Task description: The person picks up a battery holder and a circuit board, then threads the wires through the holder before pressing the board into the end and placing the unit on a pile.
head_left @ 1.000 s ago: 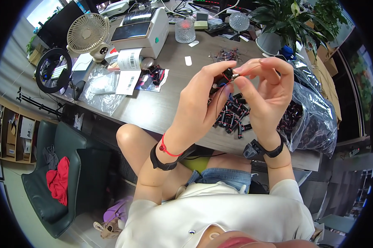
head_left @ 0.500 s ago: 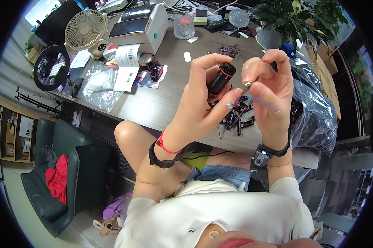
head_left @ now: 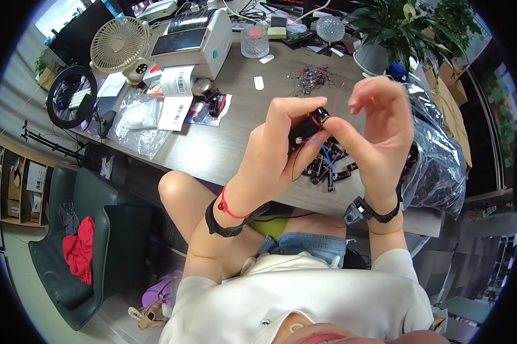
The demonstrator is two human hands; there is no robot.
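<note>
My left hand (head_left: 268,150) holds a black cylindrical part (head_left: 309,127) tilted between its thumb and fingers, above the desk. A blue wire (head_left: 329,156) loops down from the part, and a thin red wire (head_left: 337,98) sticks up by its upper end. My right hand (head_left: 384,140) is beside it, thumb tip at the part's upper end. Its blurred fingers are curled and apart from the thumb, with nothing visible between them. Below the hands lies a pile of similar small black cylinders (head_left: 331,180), partly hidden by my hands.
A tangle of thin wires (head_left: 314,77) lies on the desk (head_left: 235,109) beyond my hands. At right are a clear plastic bag (head_left: 436,166) and a potted plant (head_left: 373,60). A label printer (head_left: 212,46), a fan (head_left: 119,43) and a plastic pouch (head_left: 141,123) are at left.
My right hand's fingers have come away from the thumb and moved upward. The part in my left hand has tilted and shifted, and the red wire now shows.
</note>
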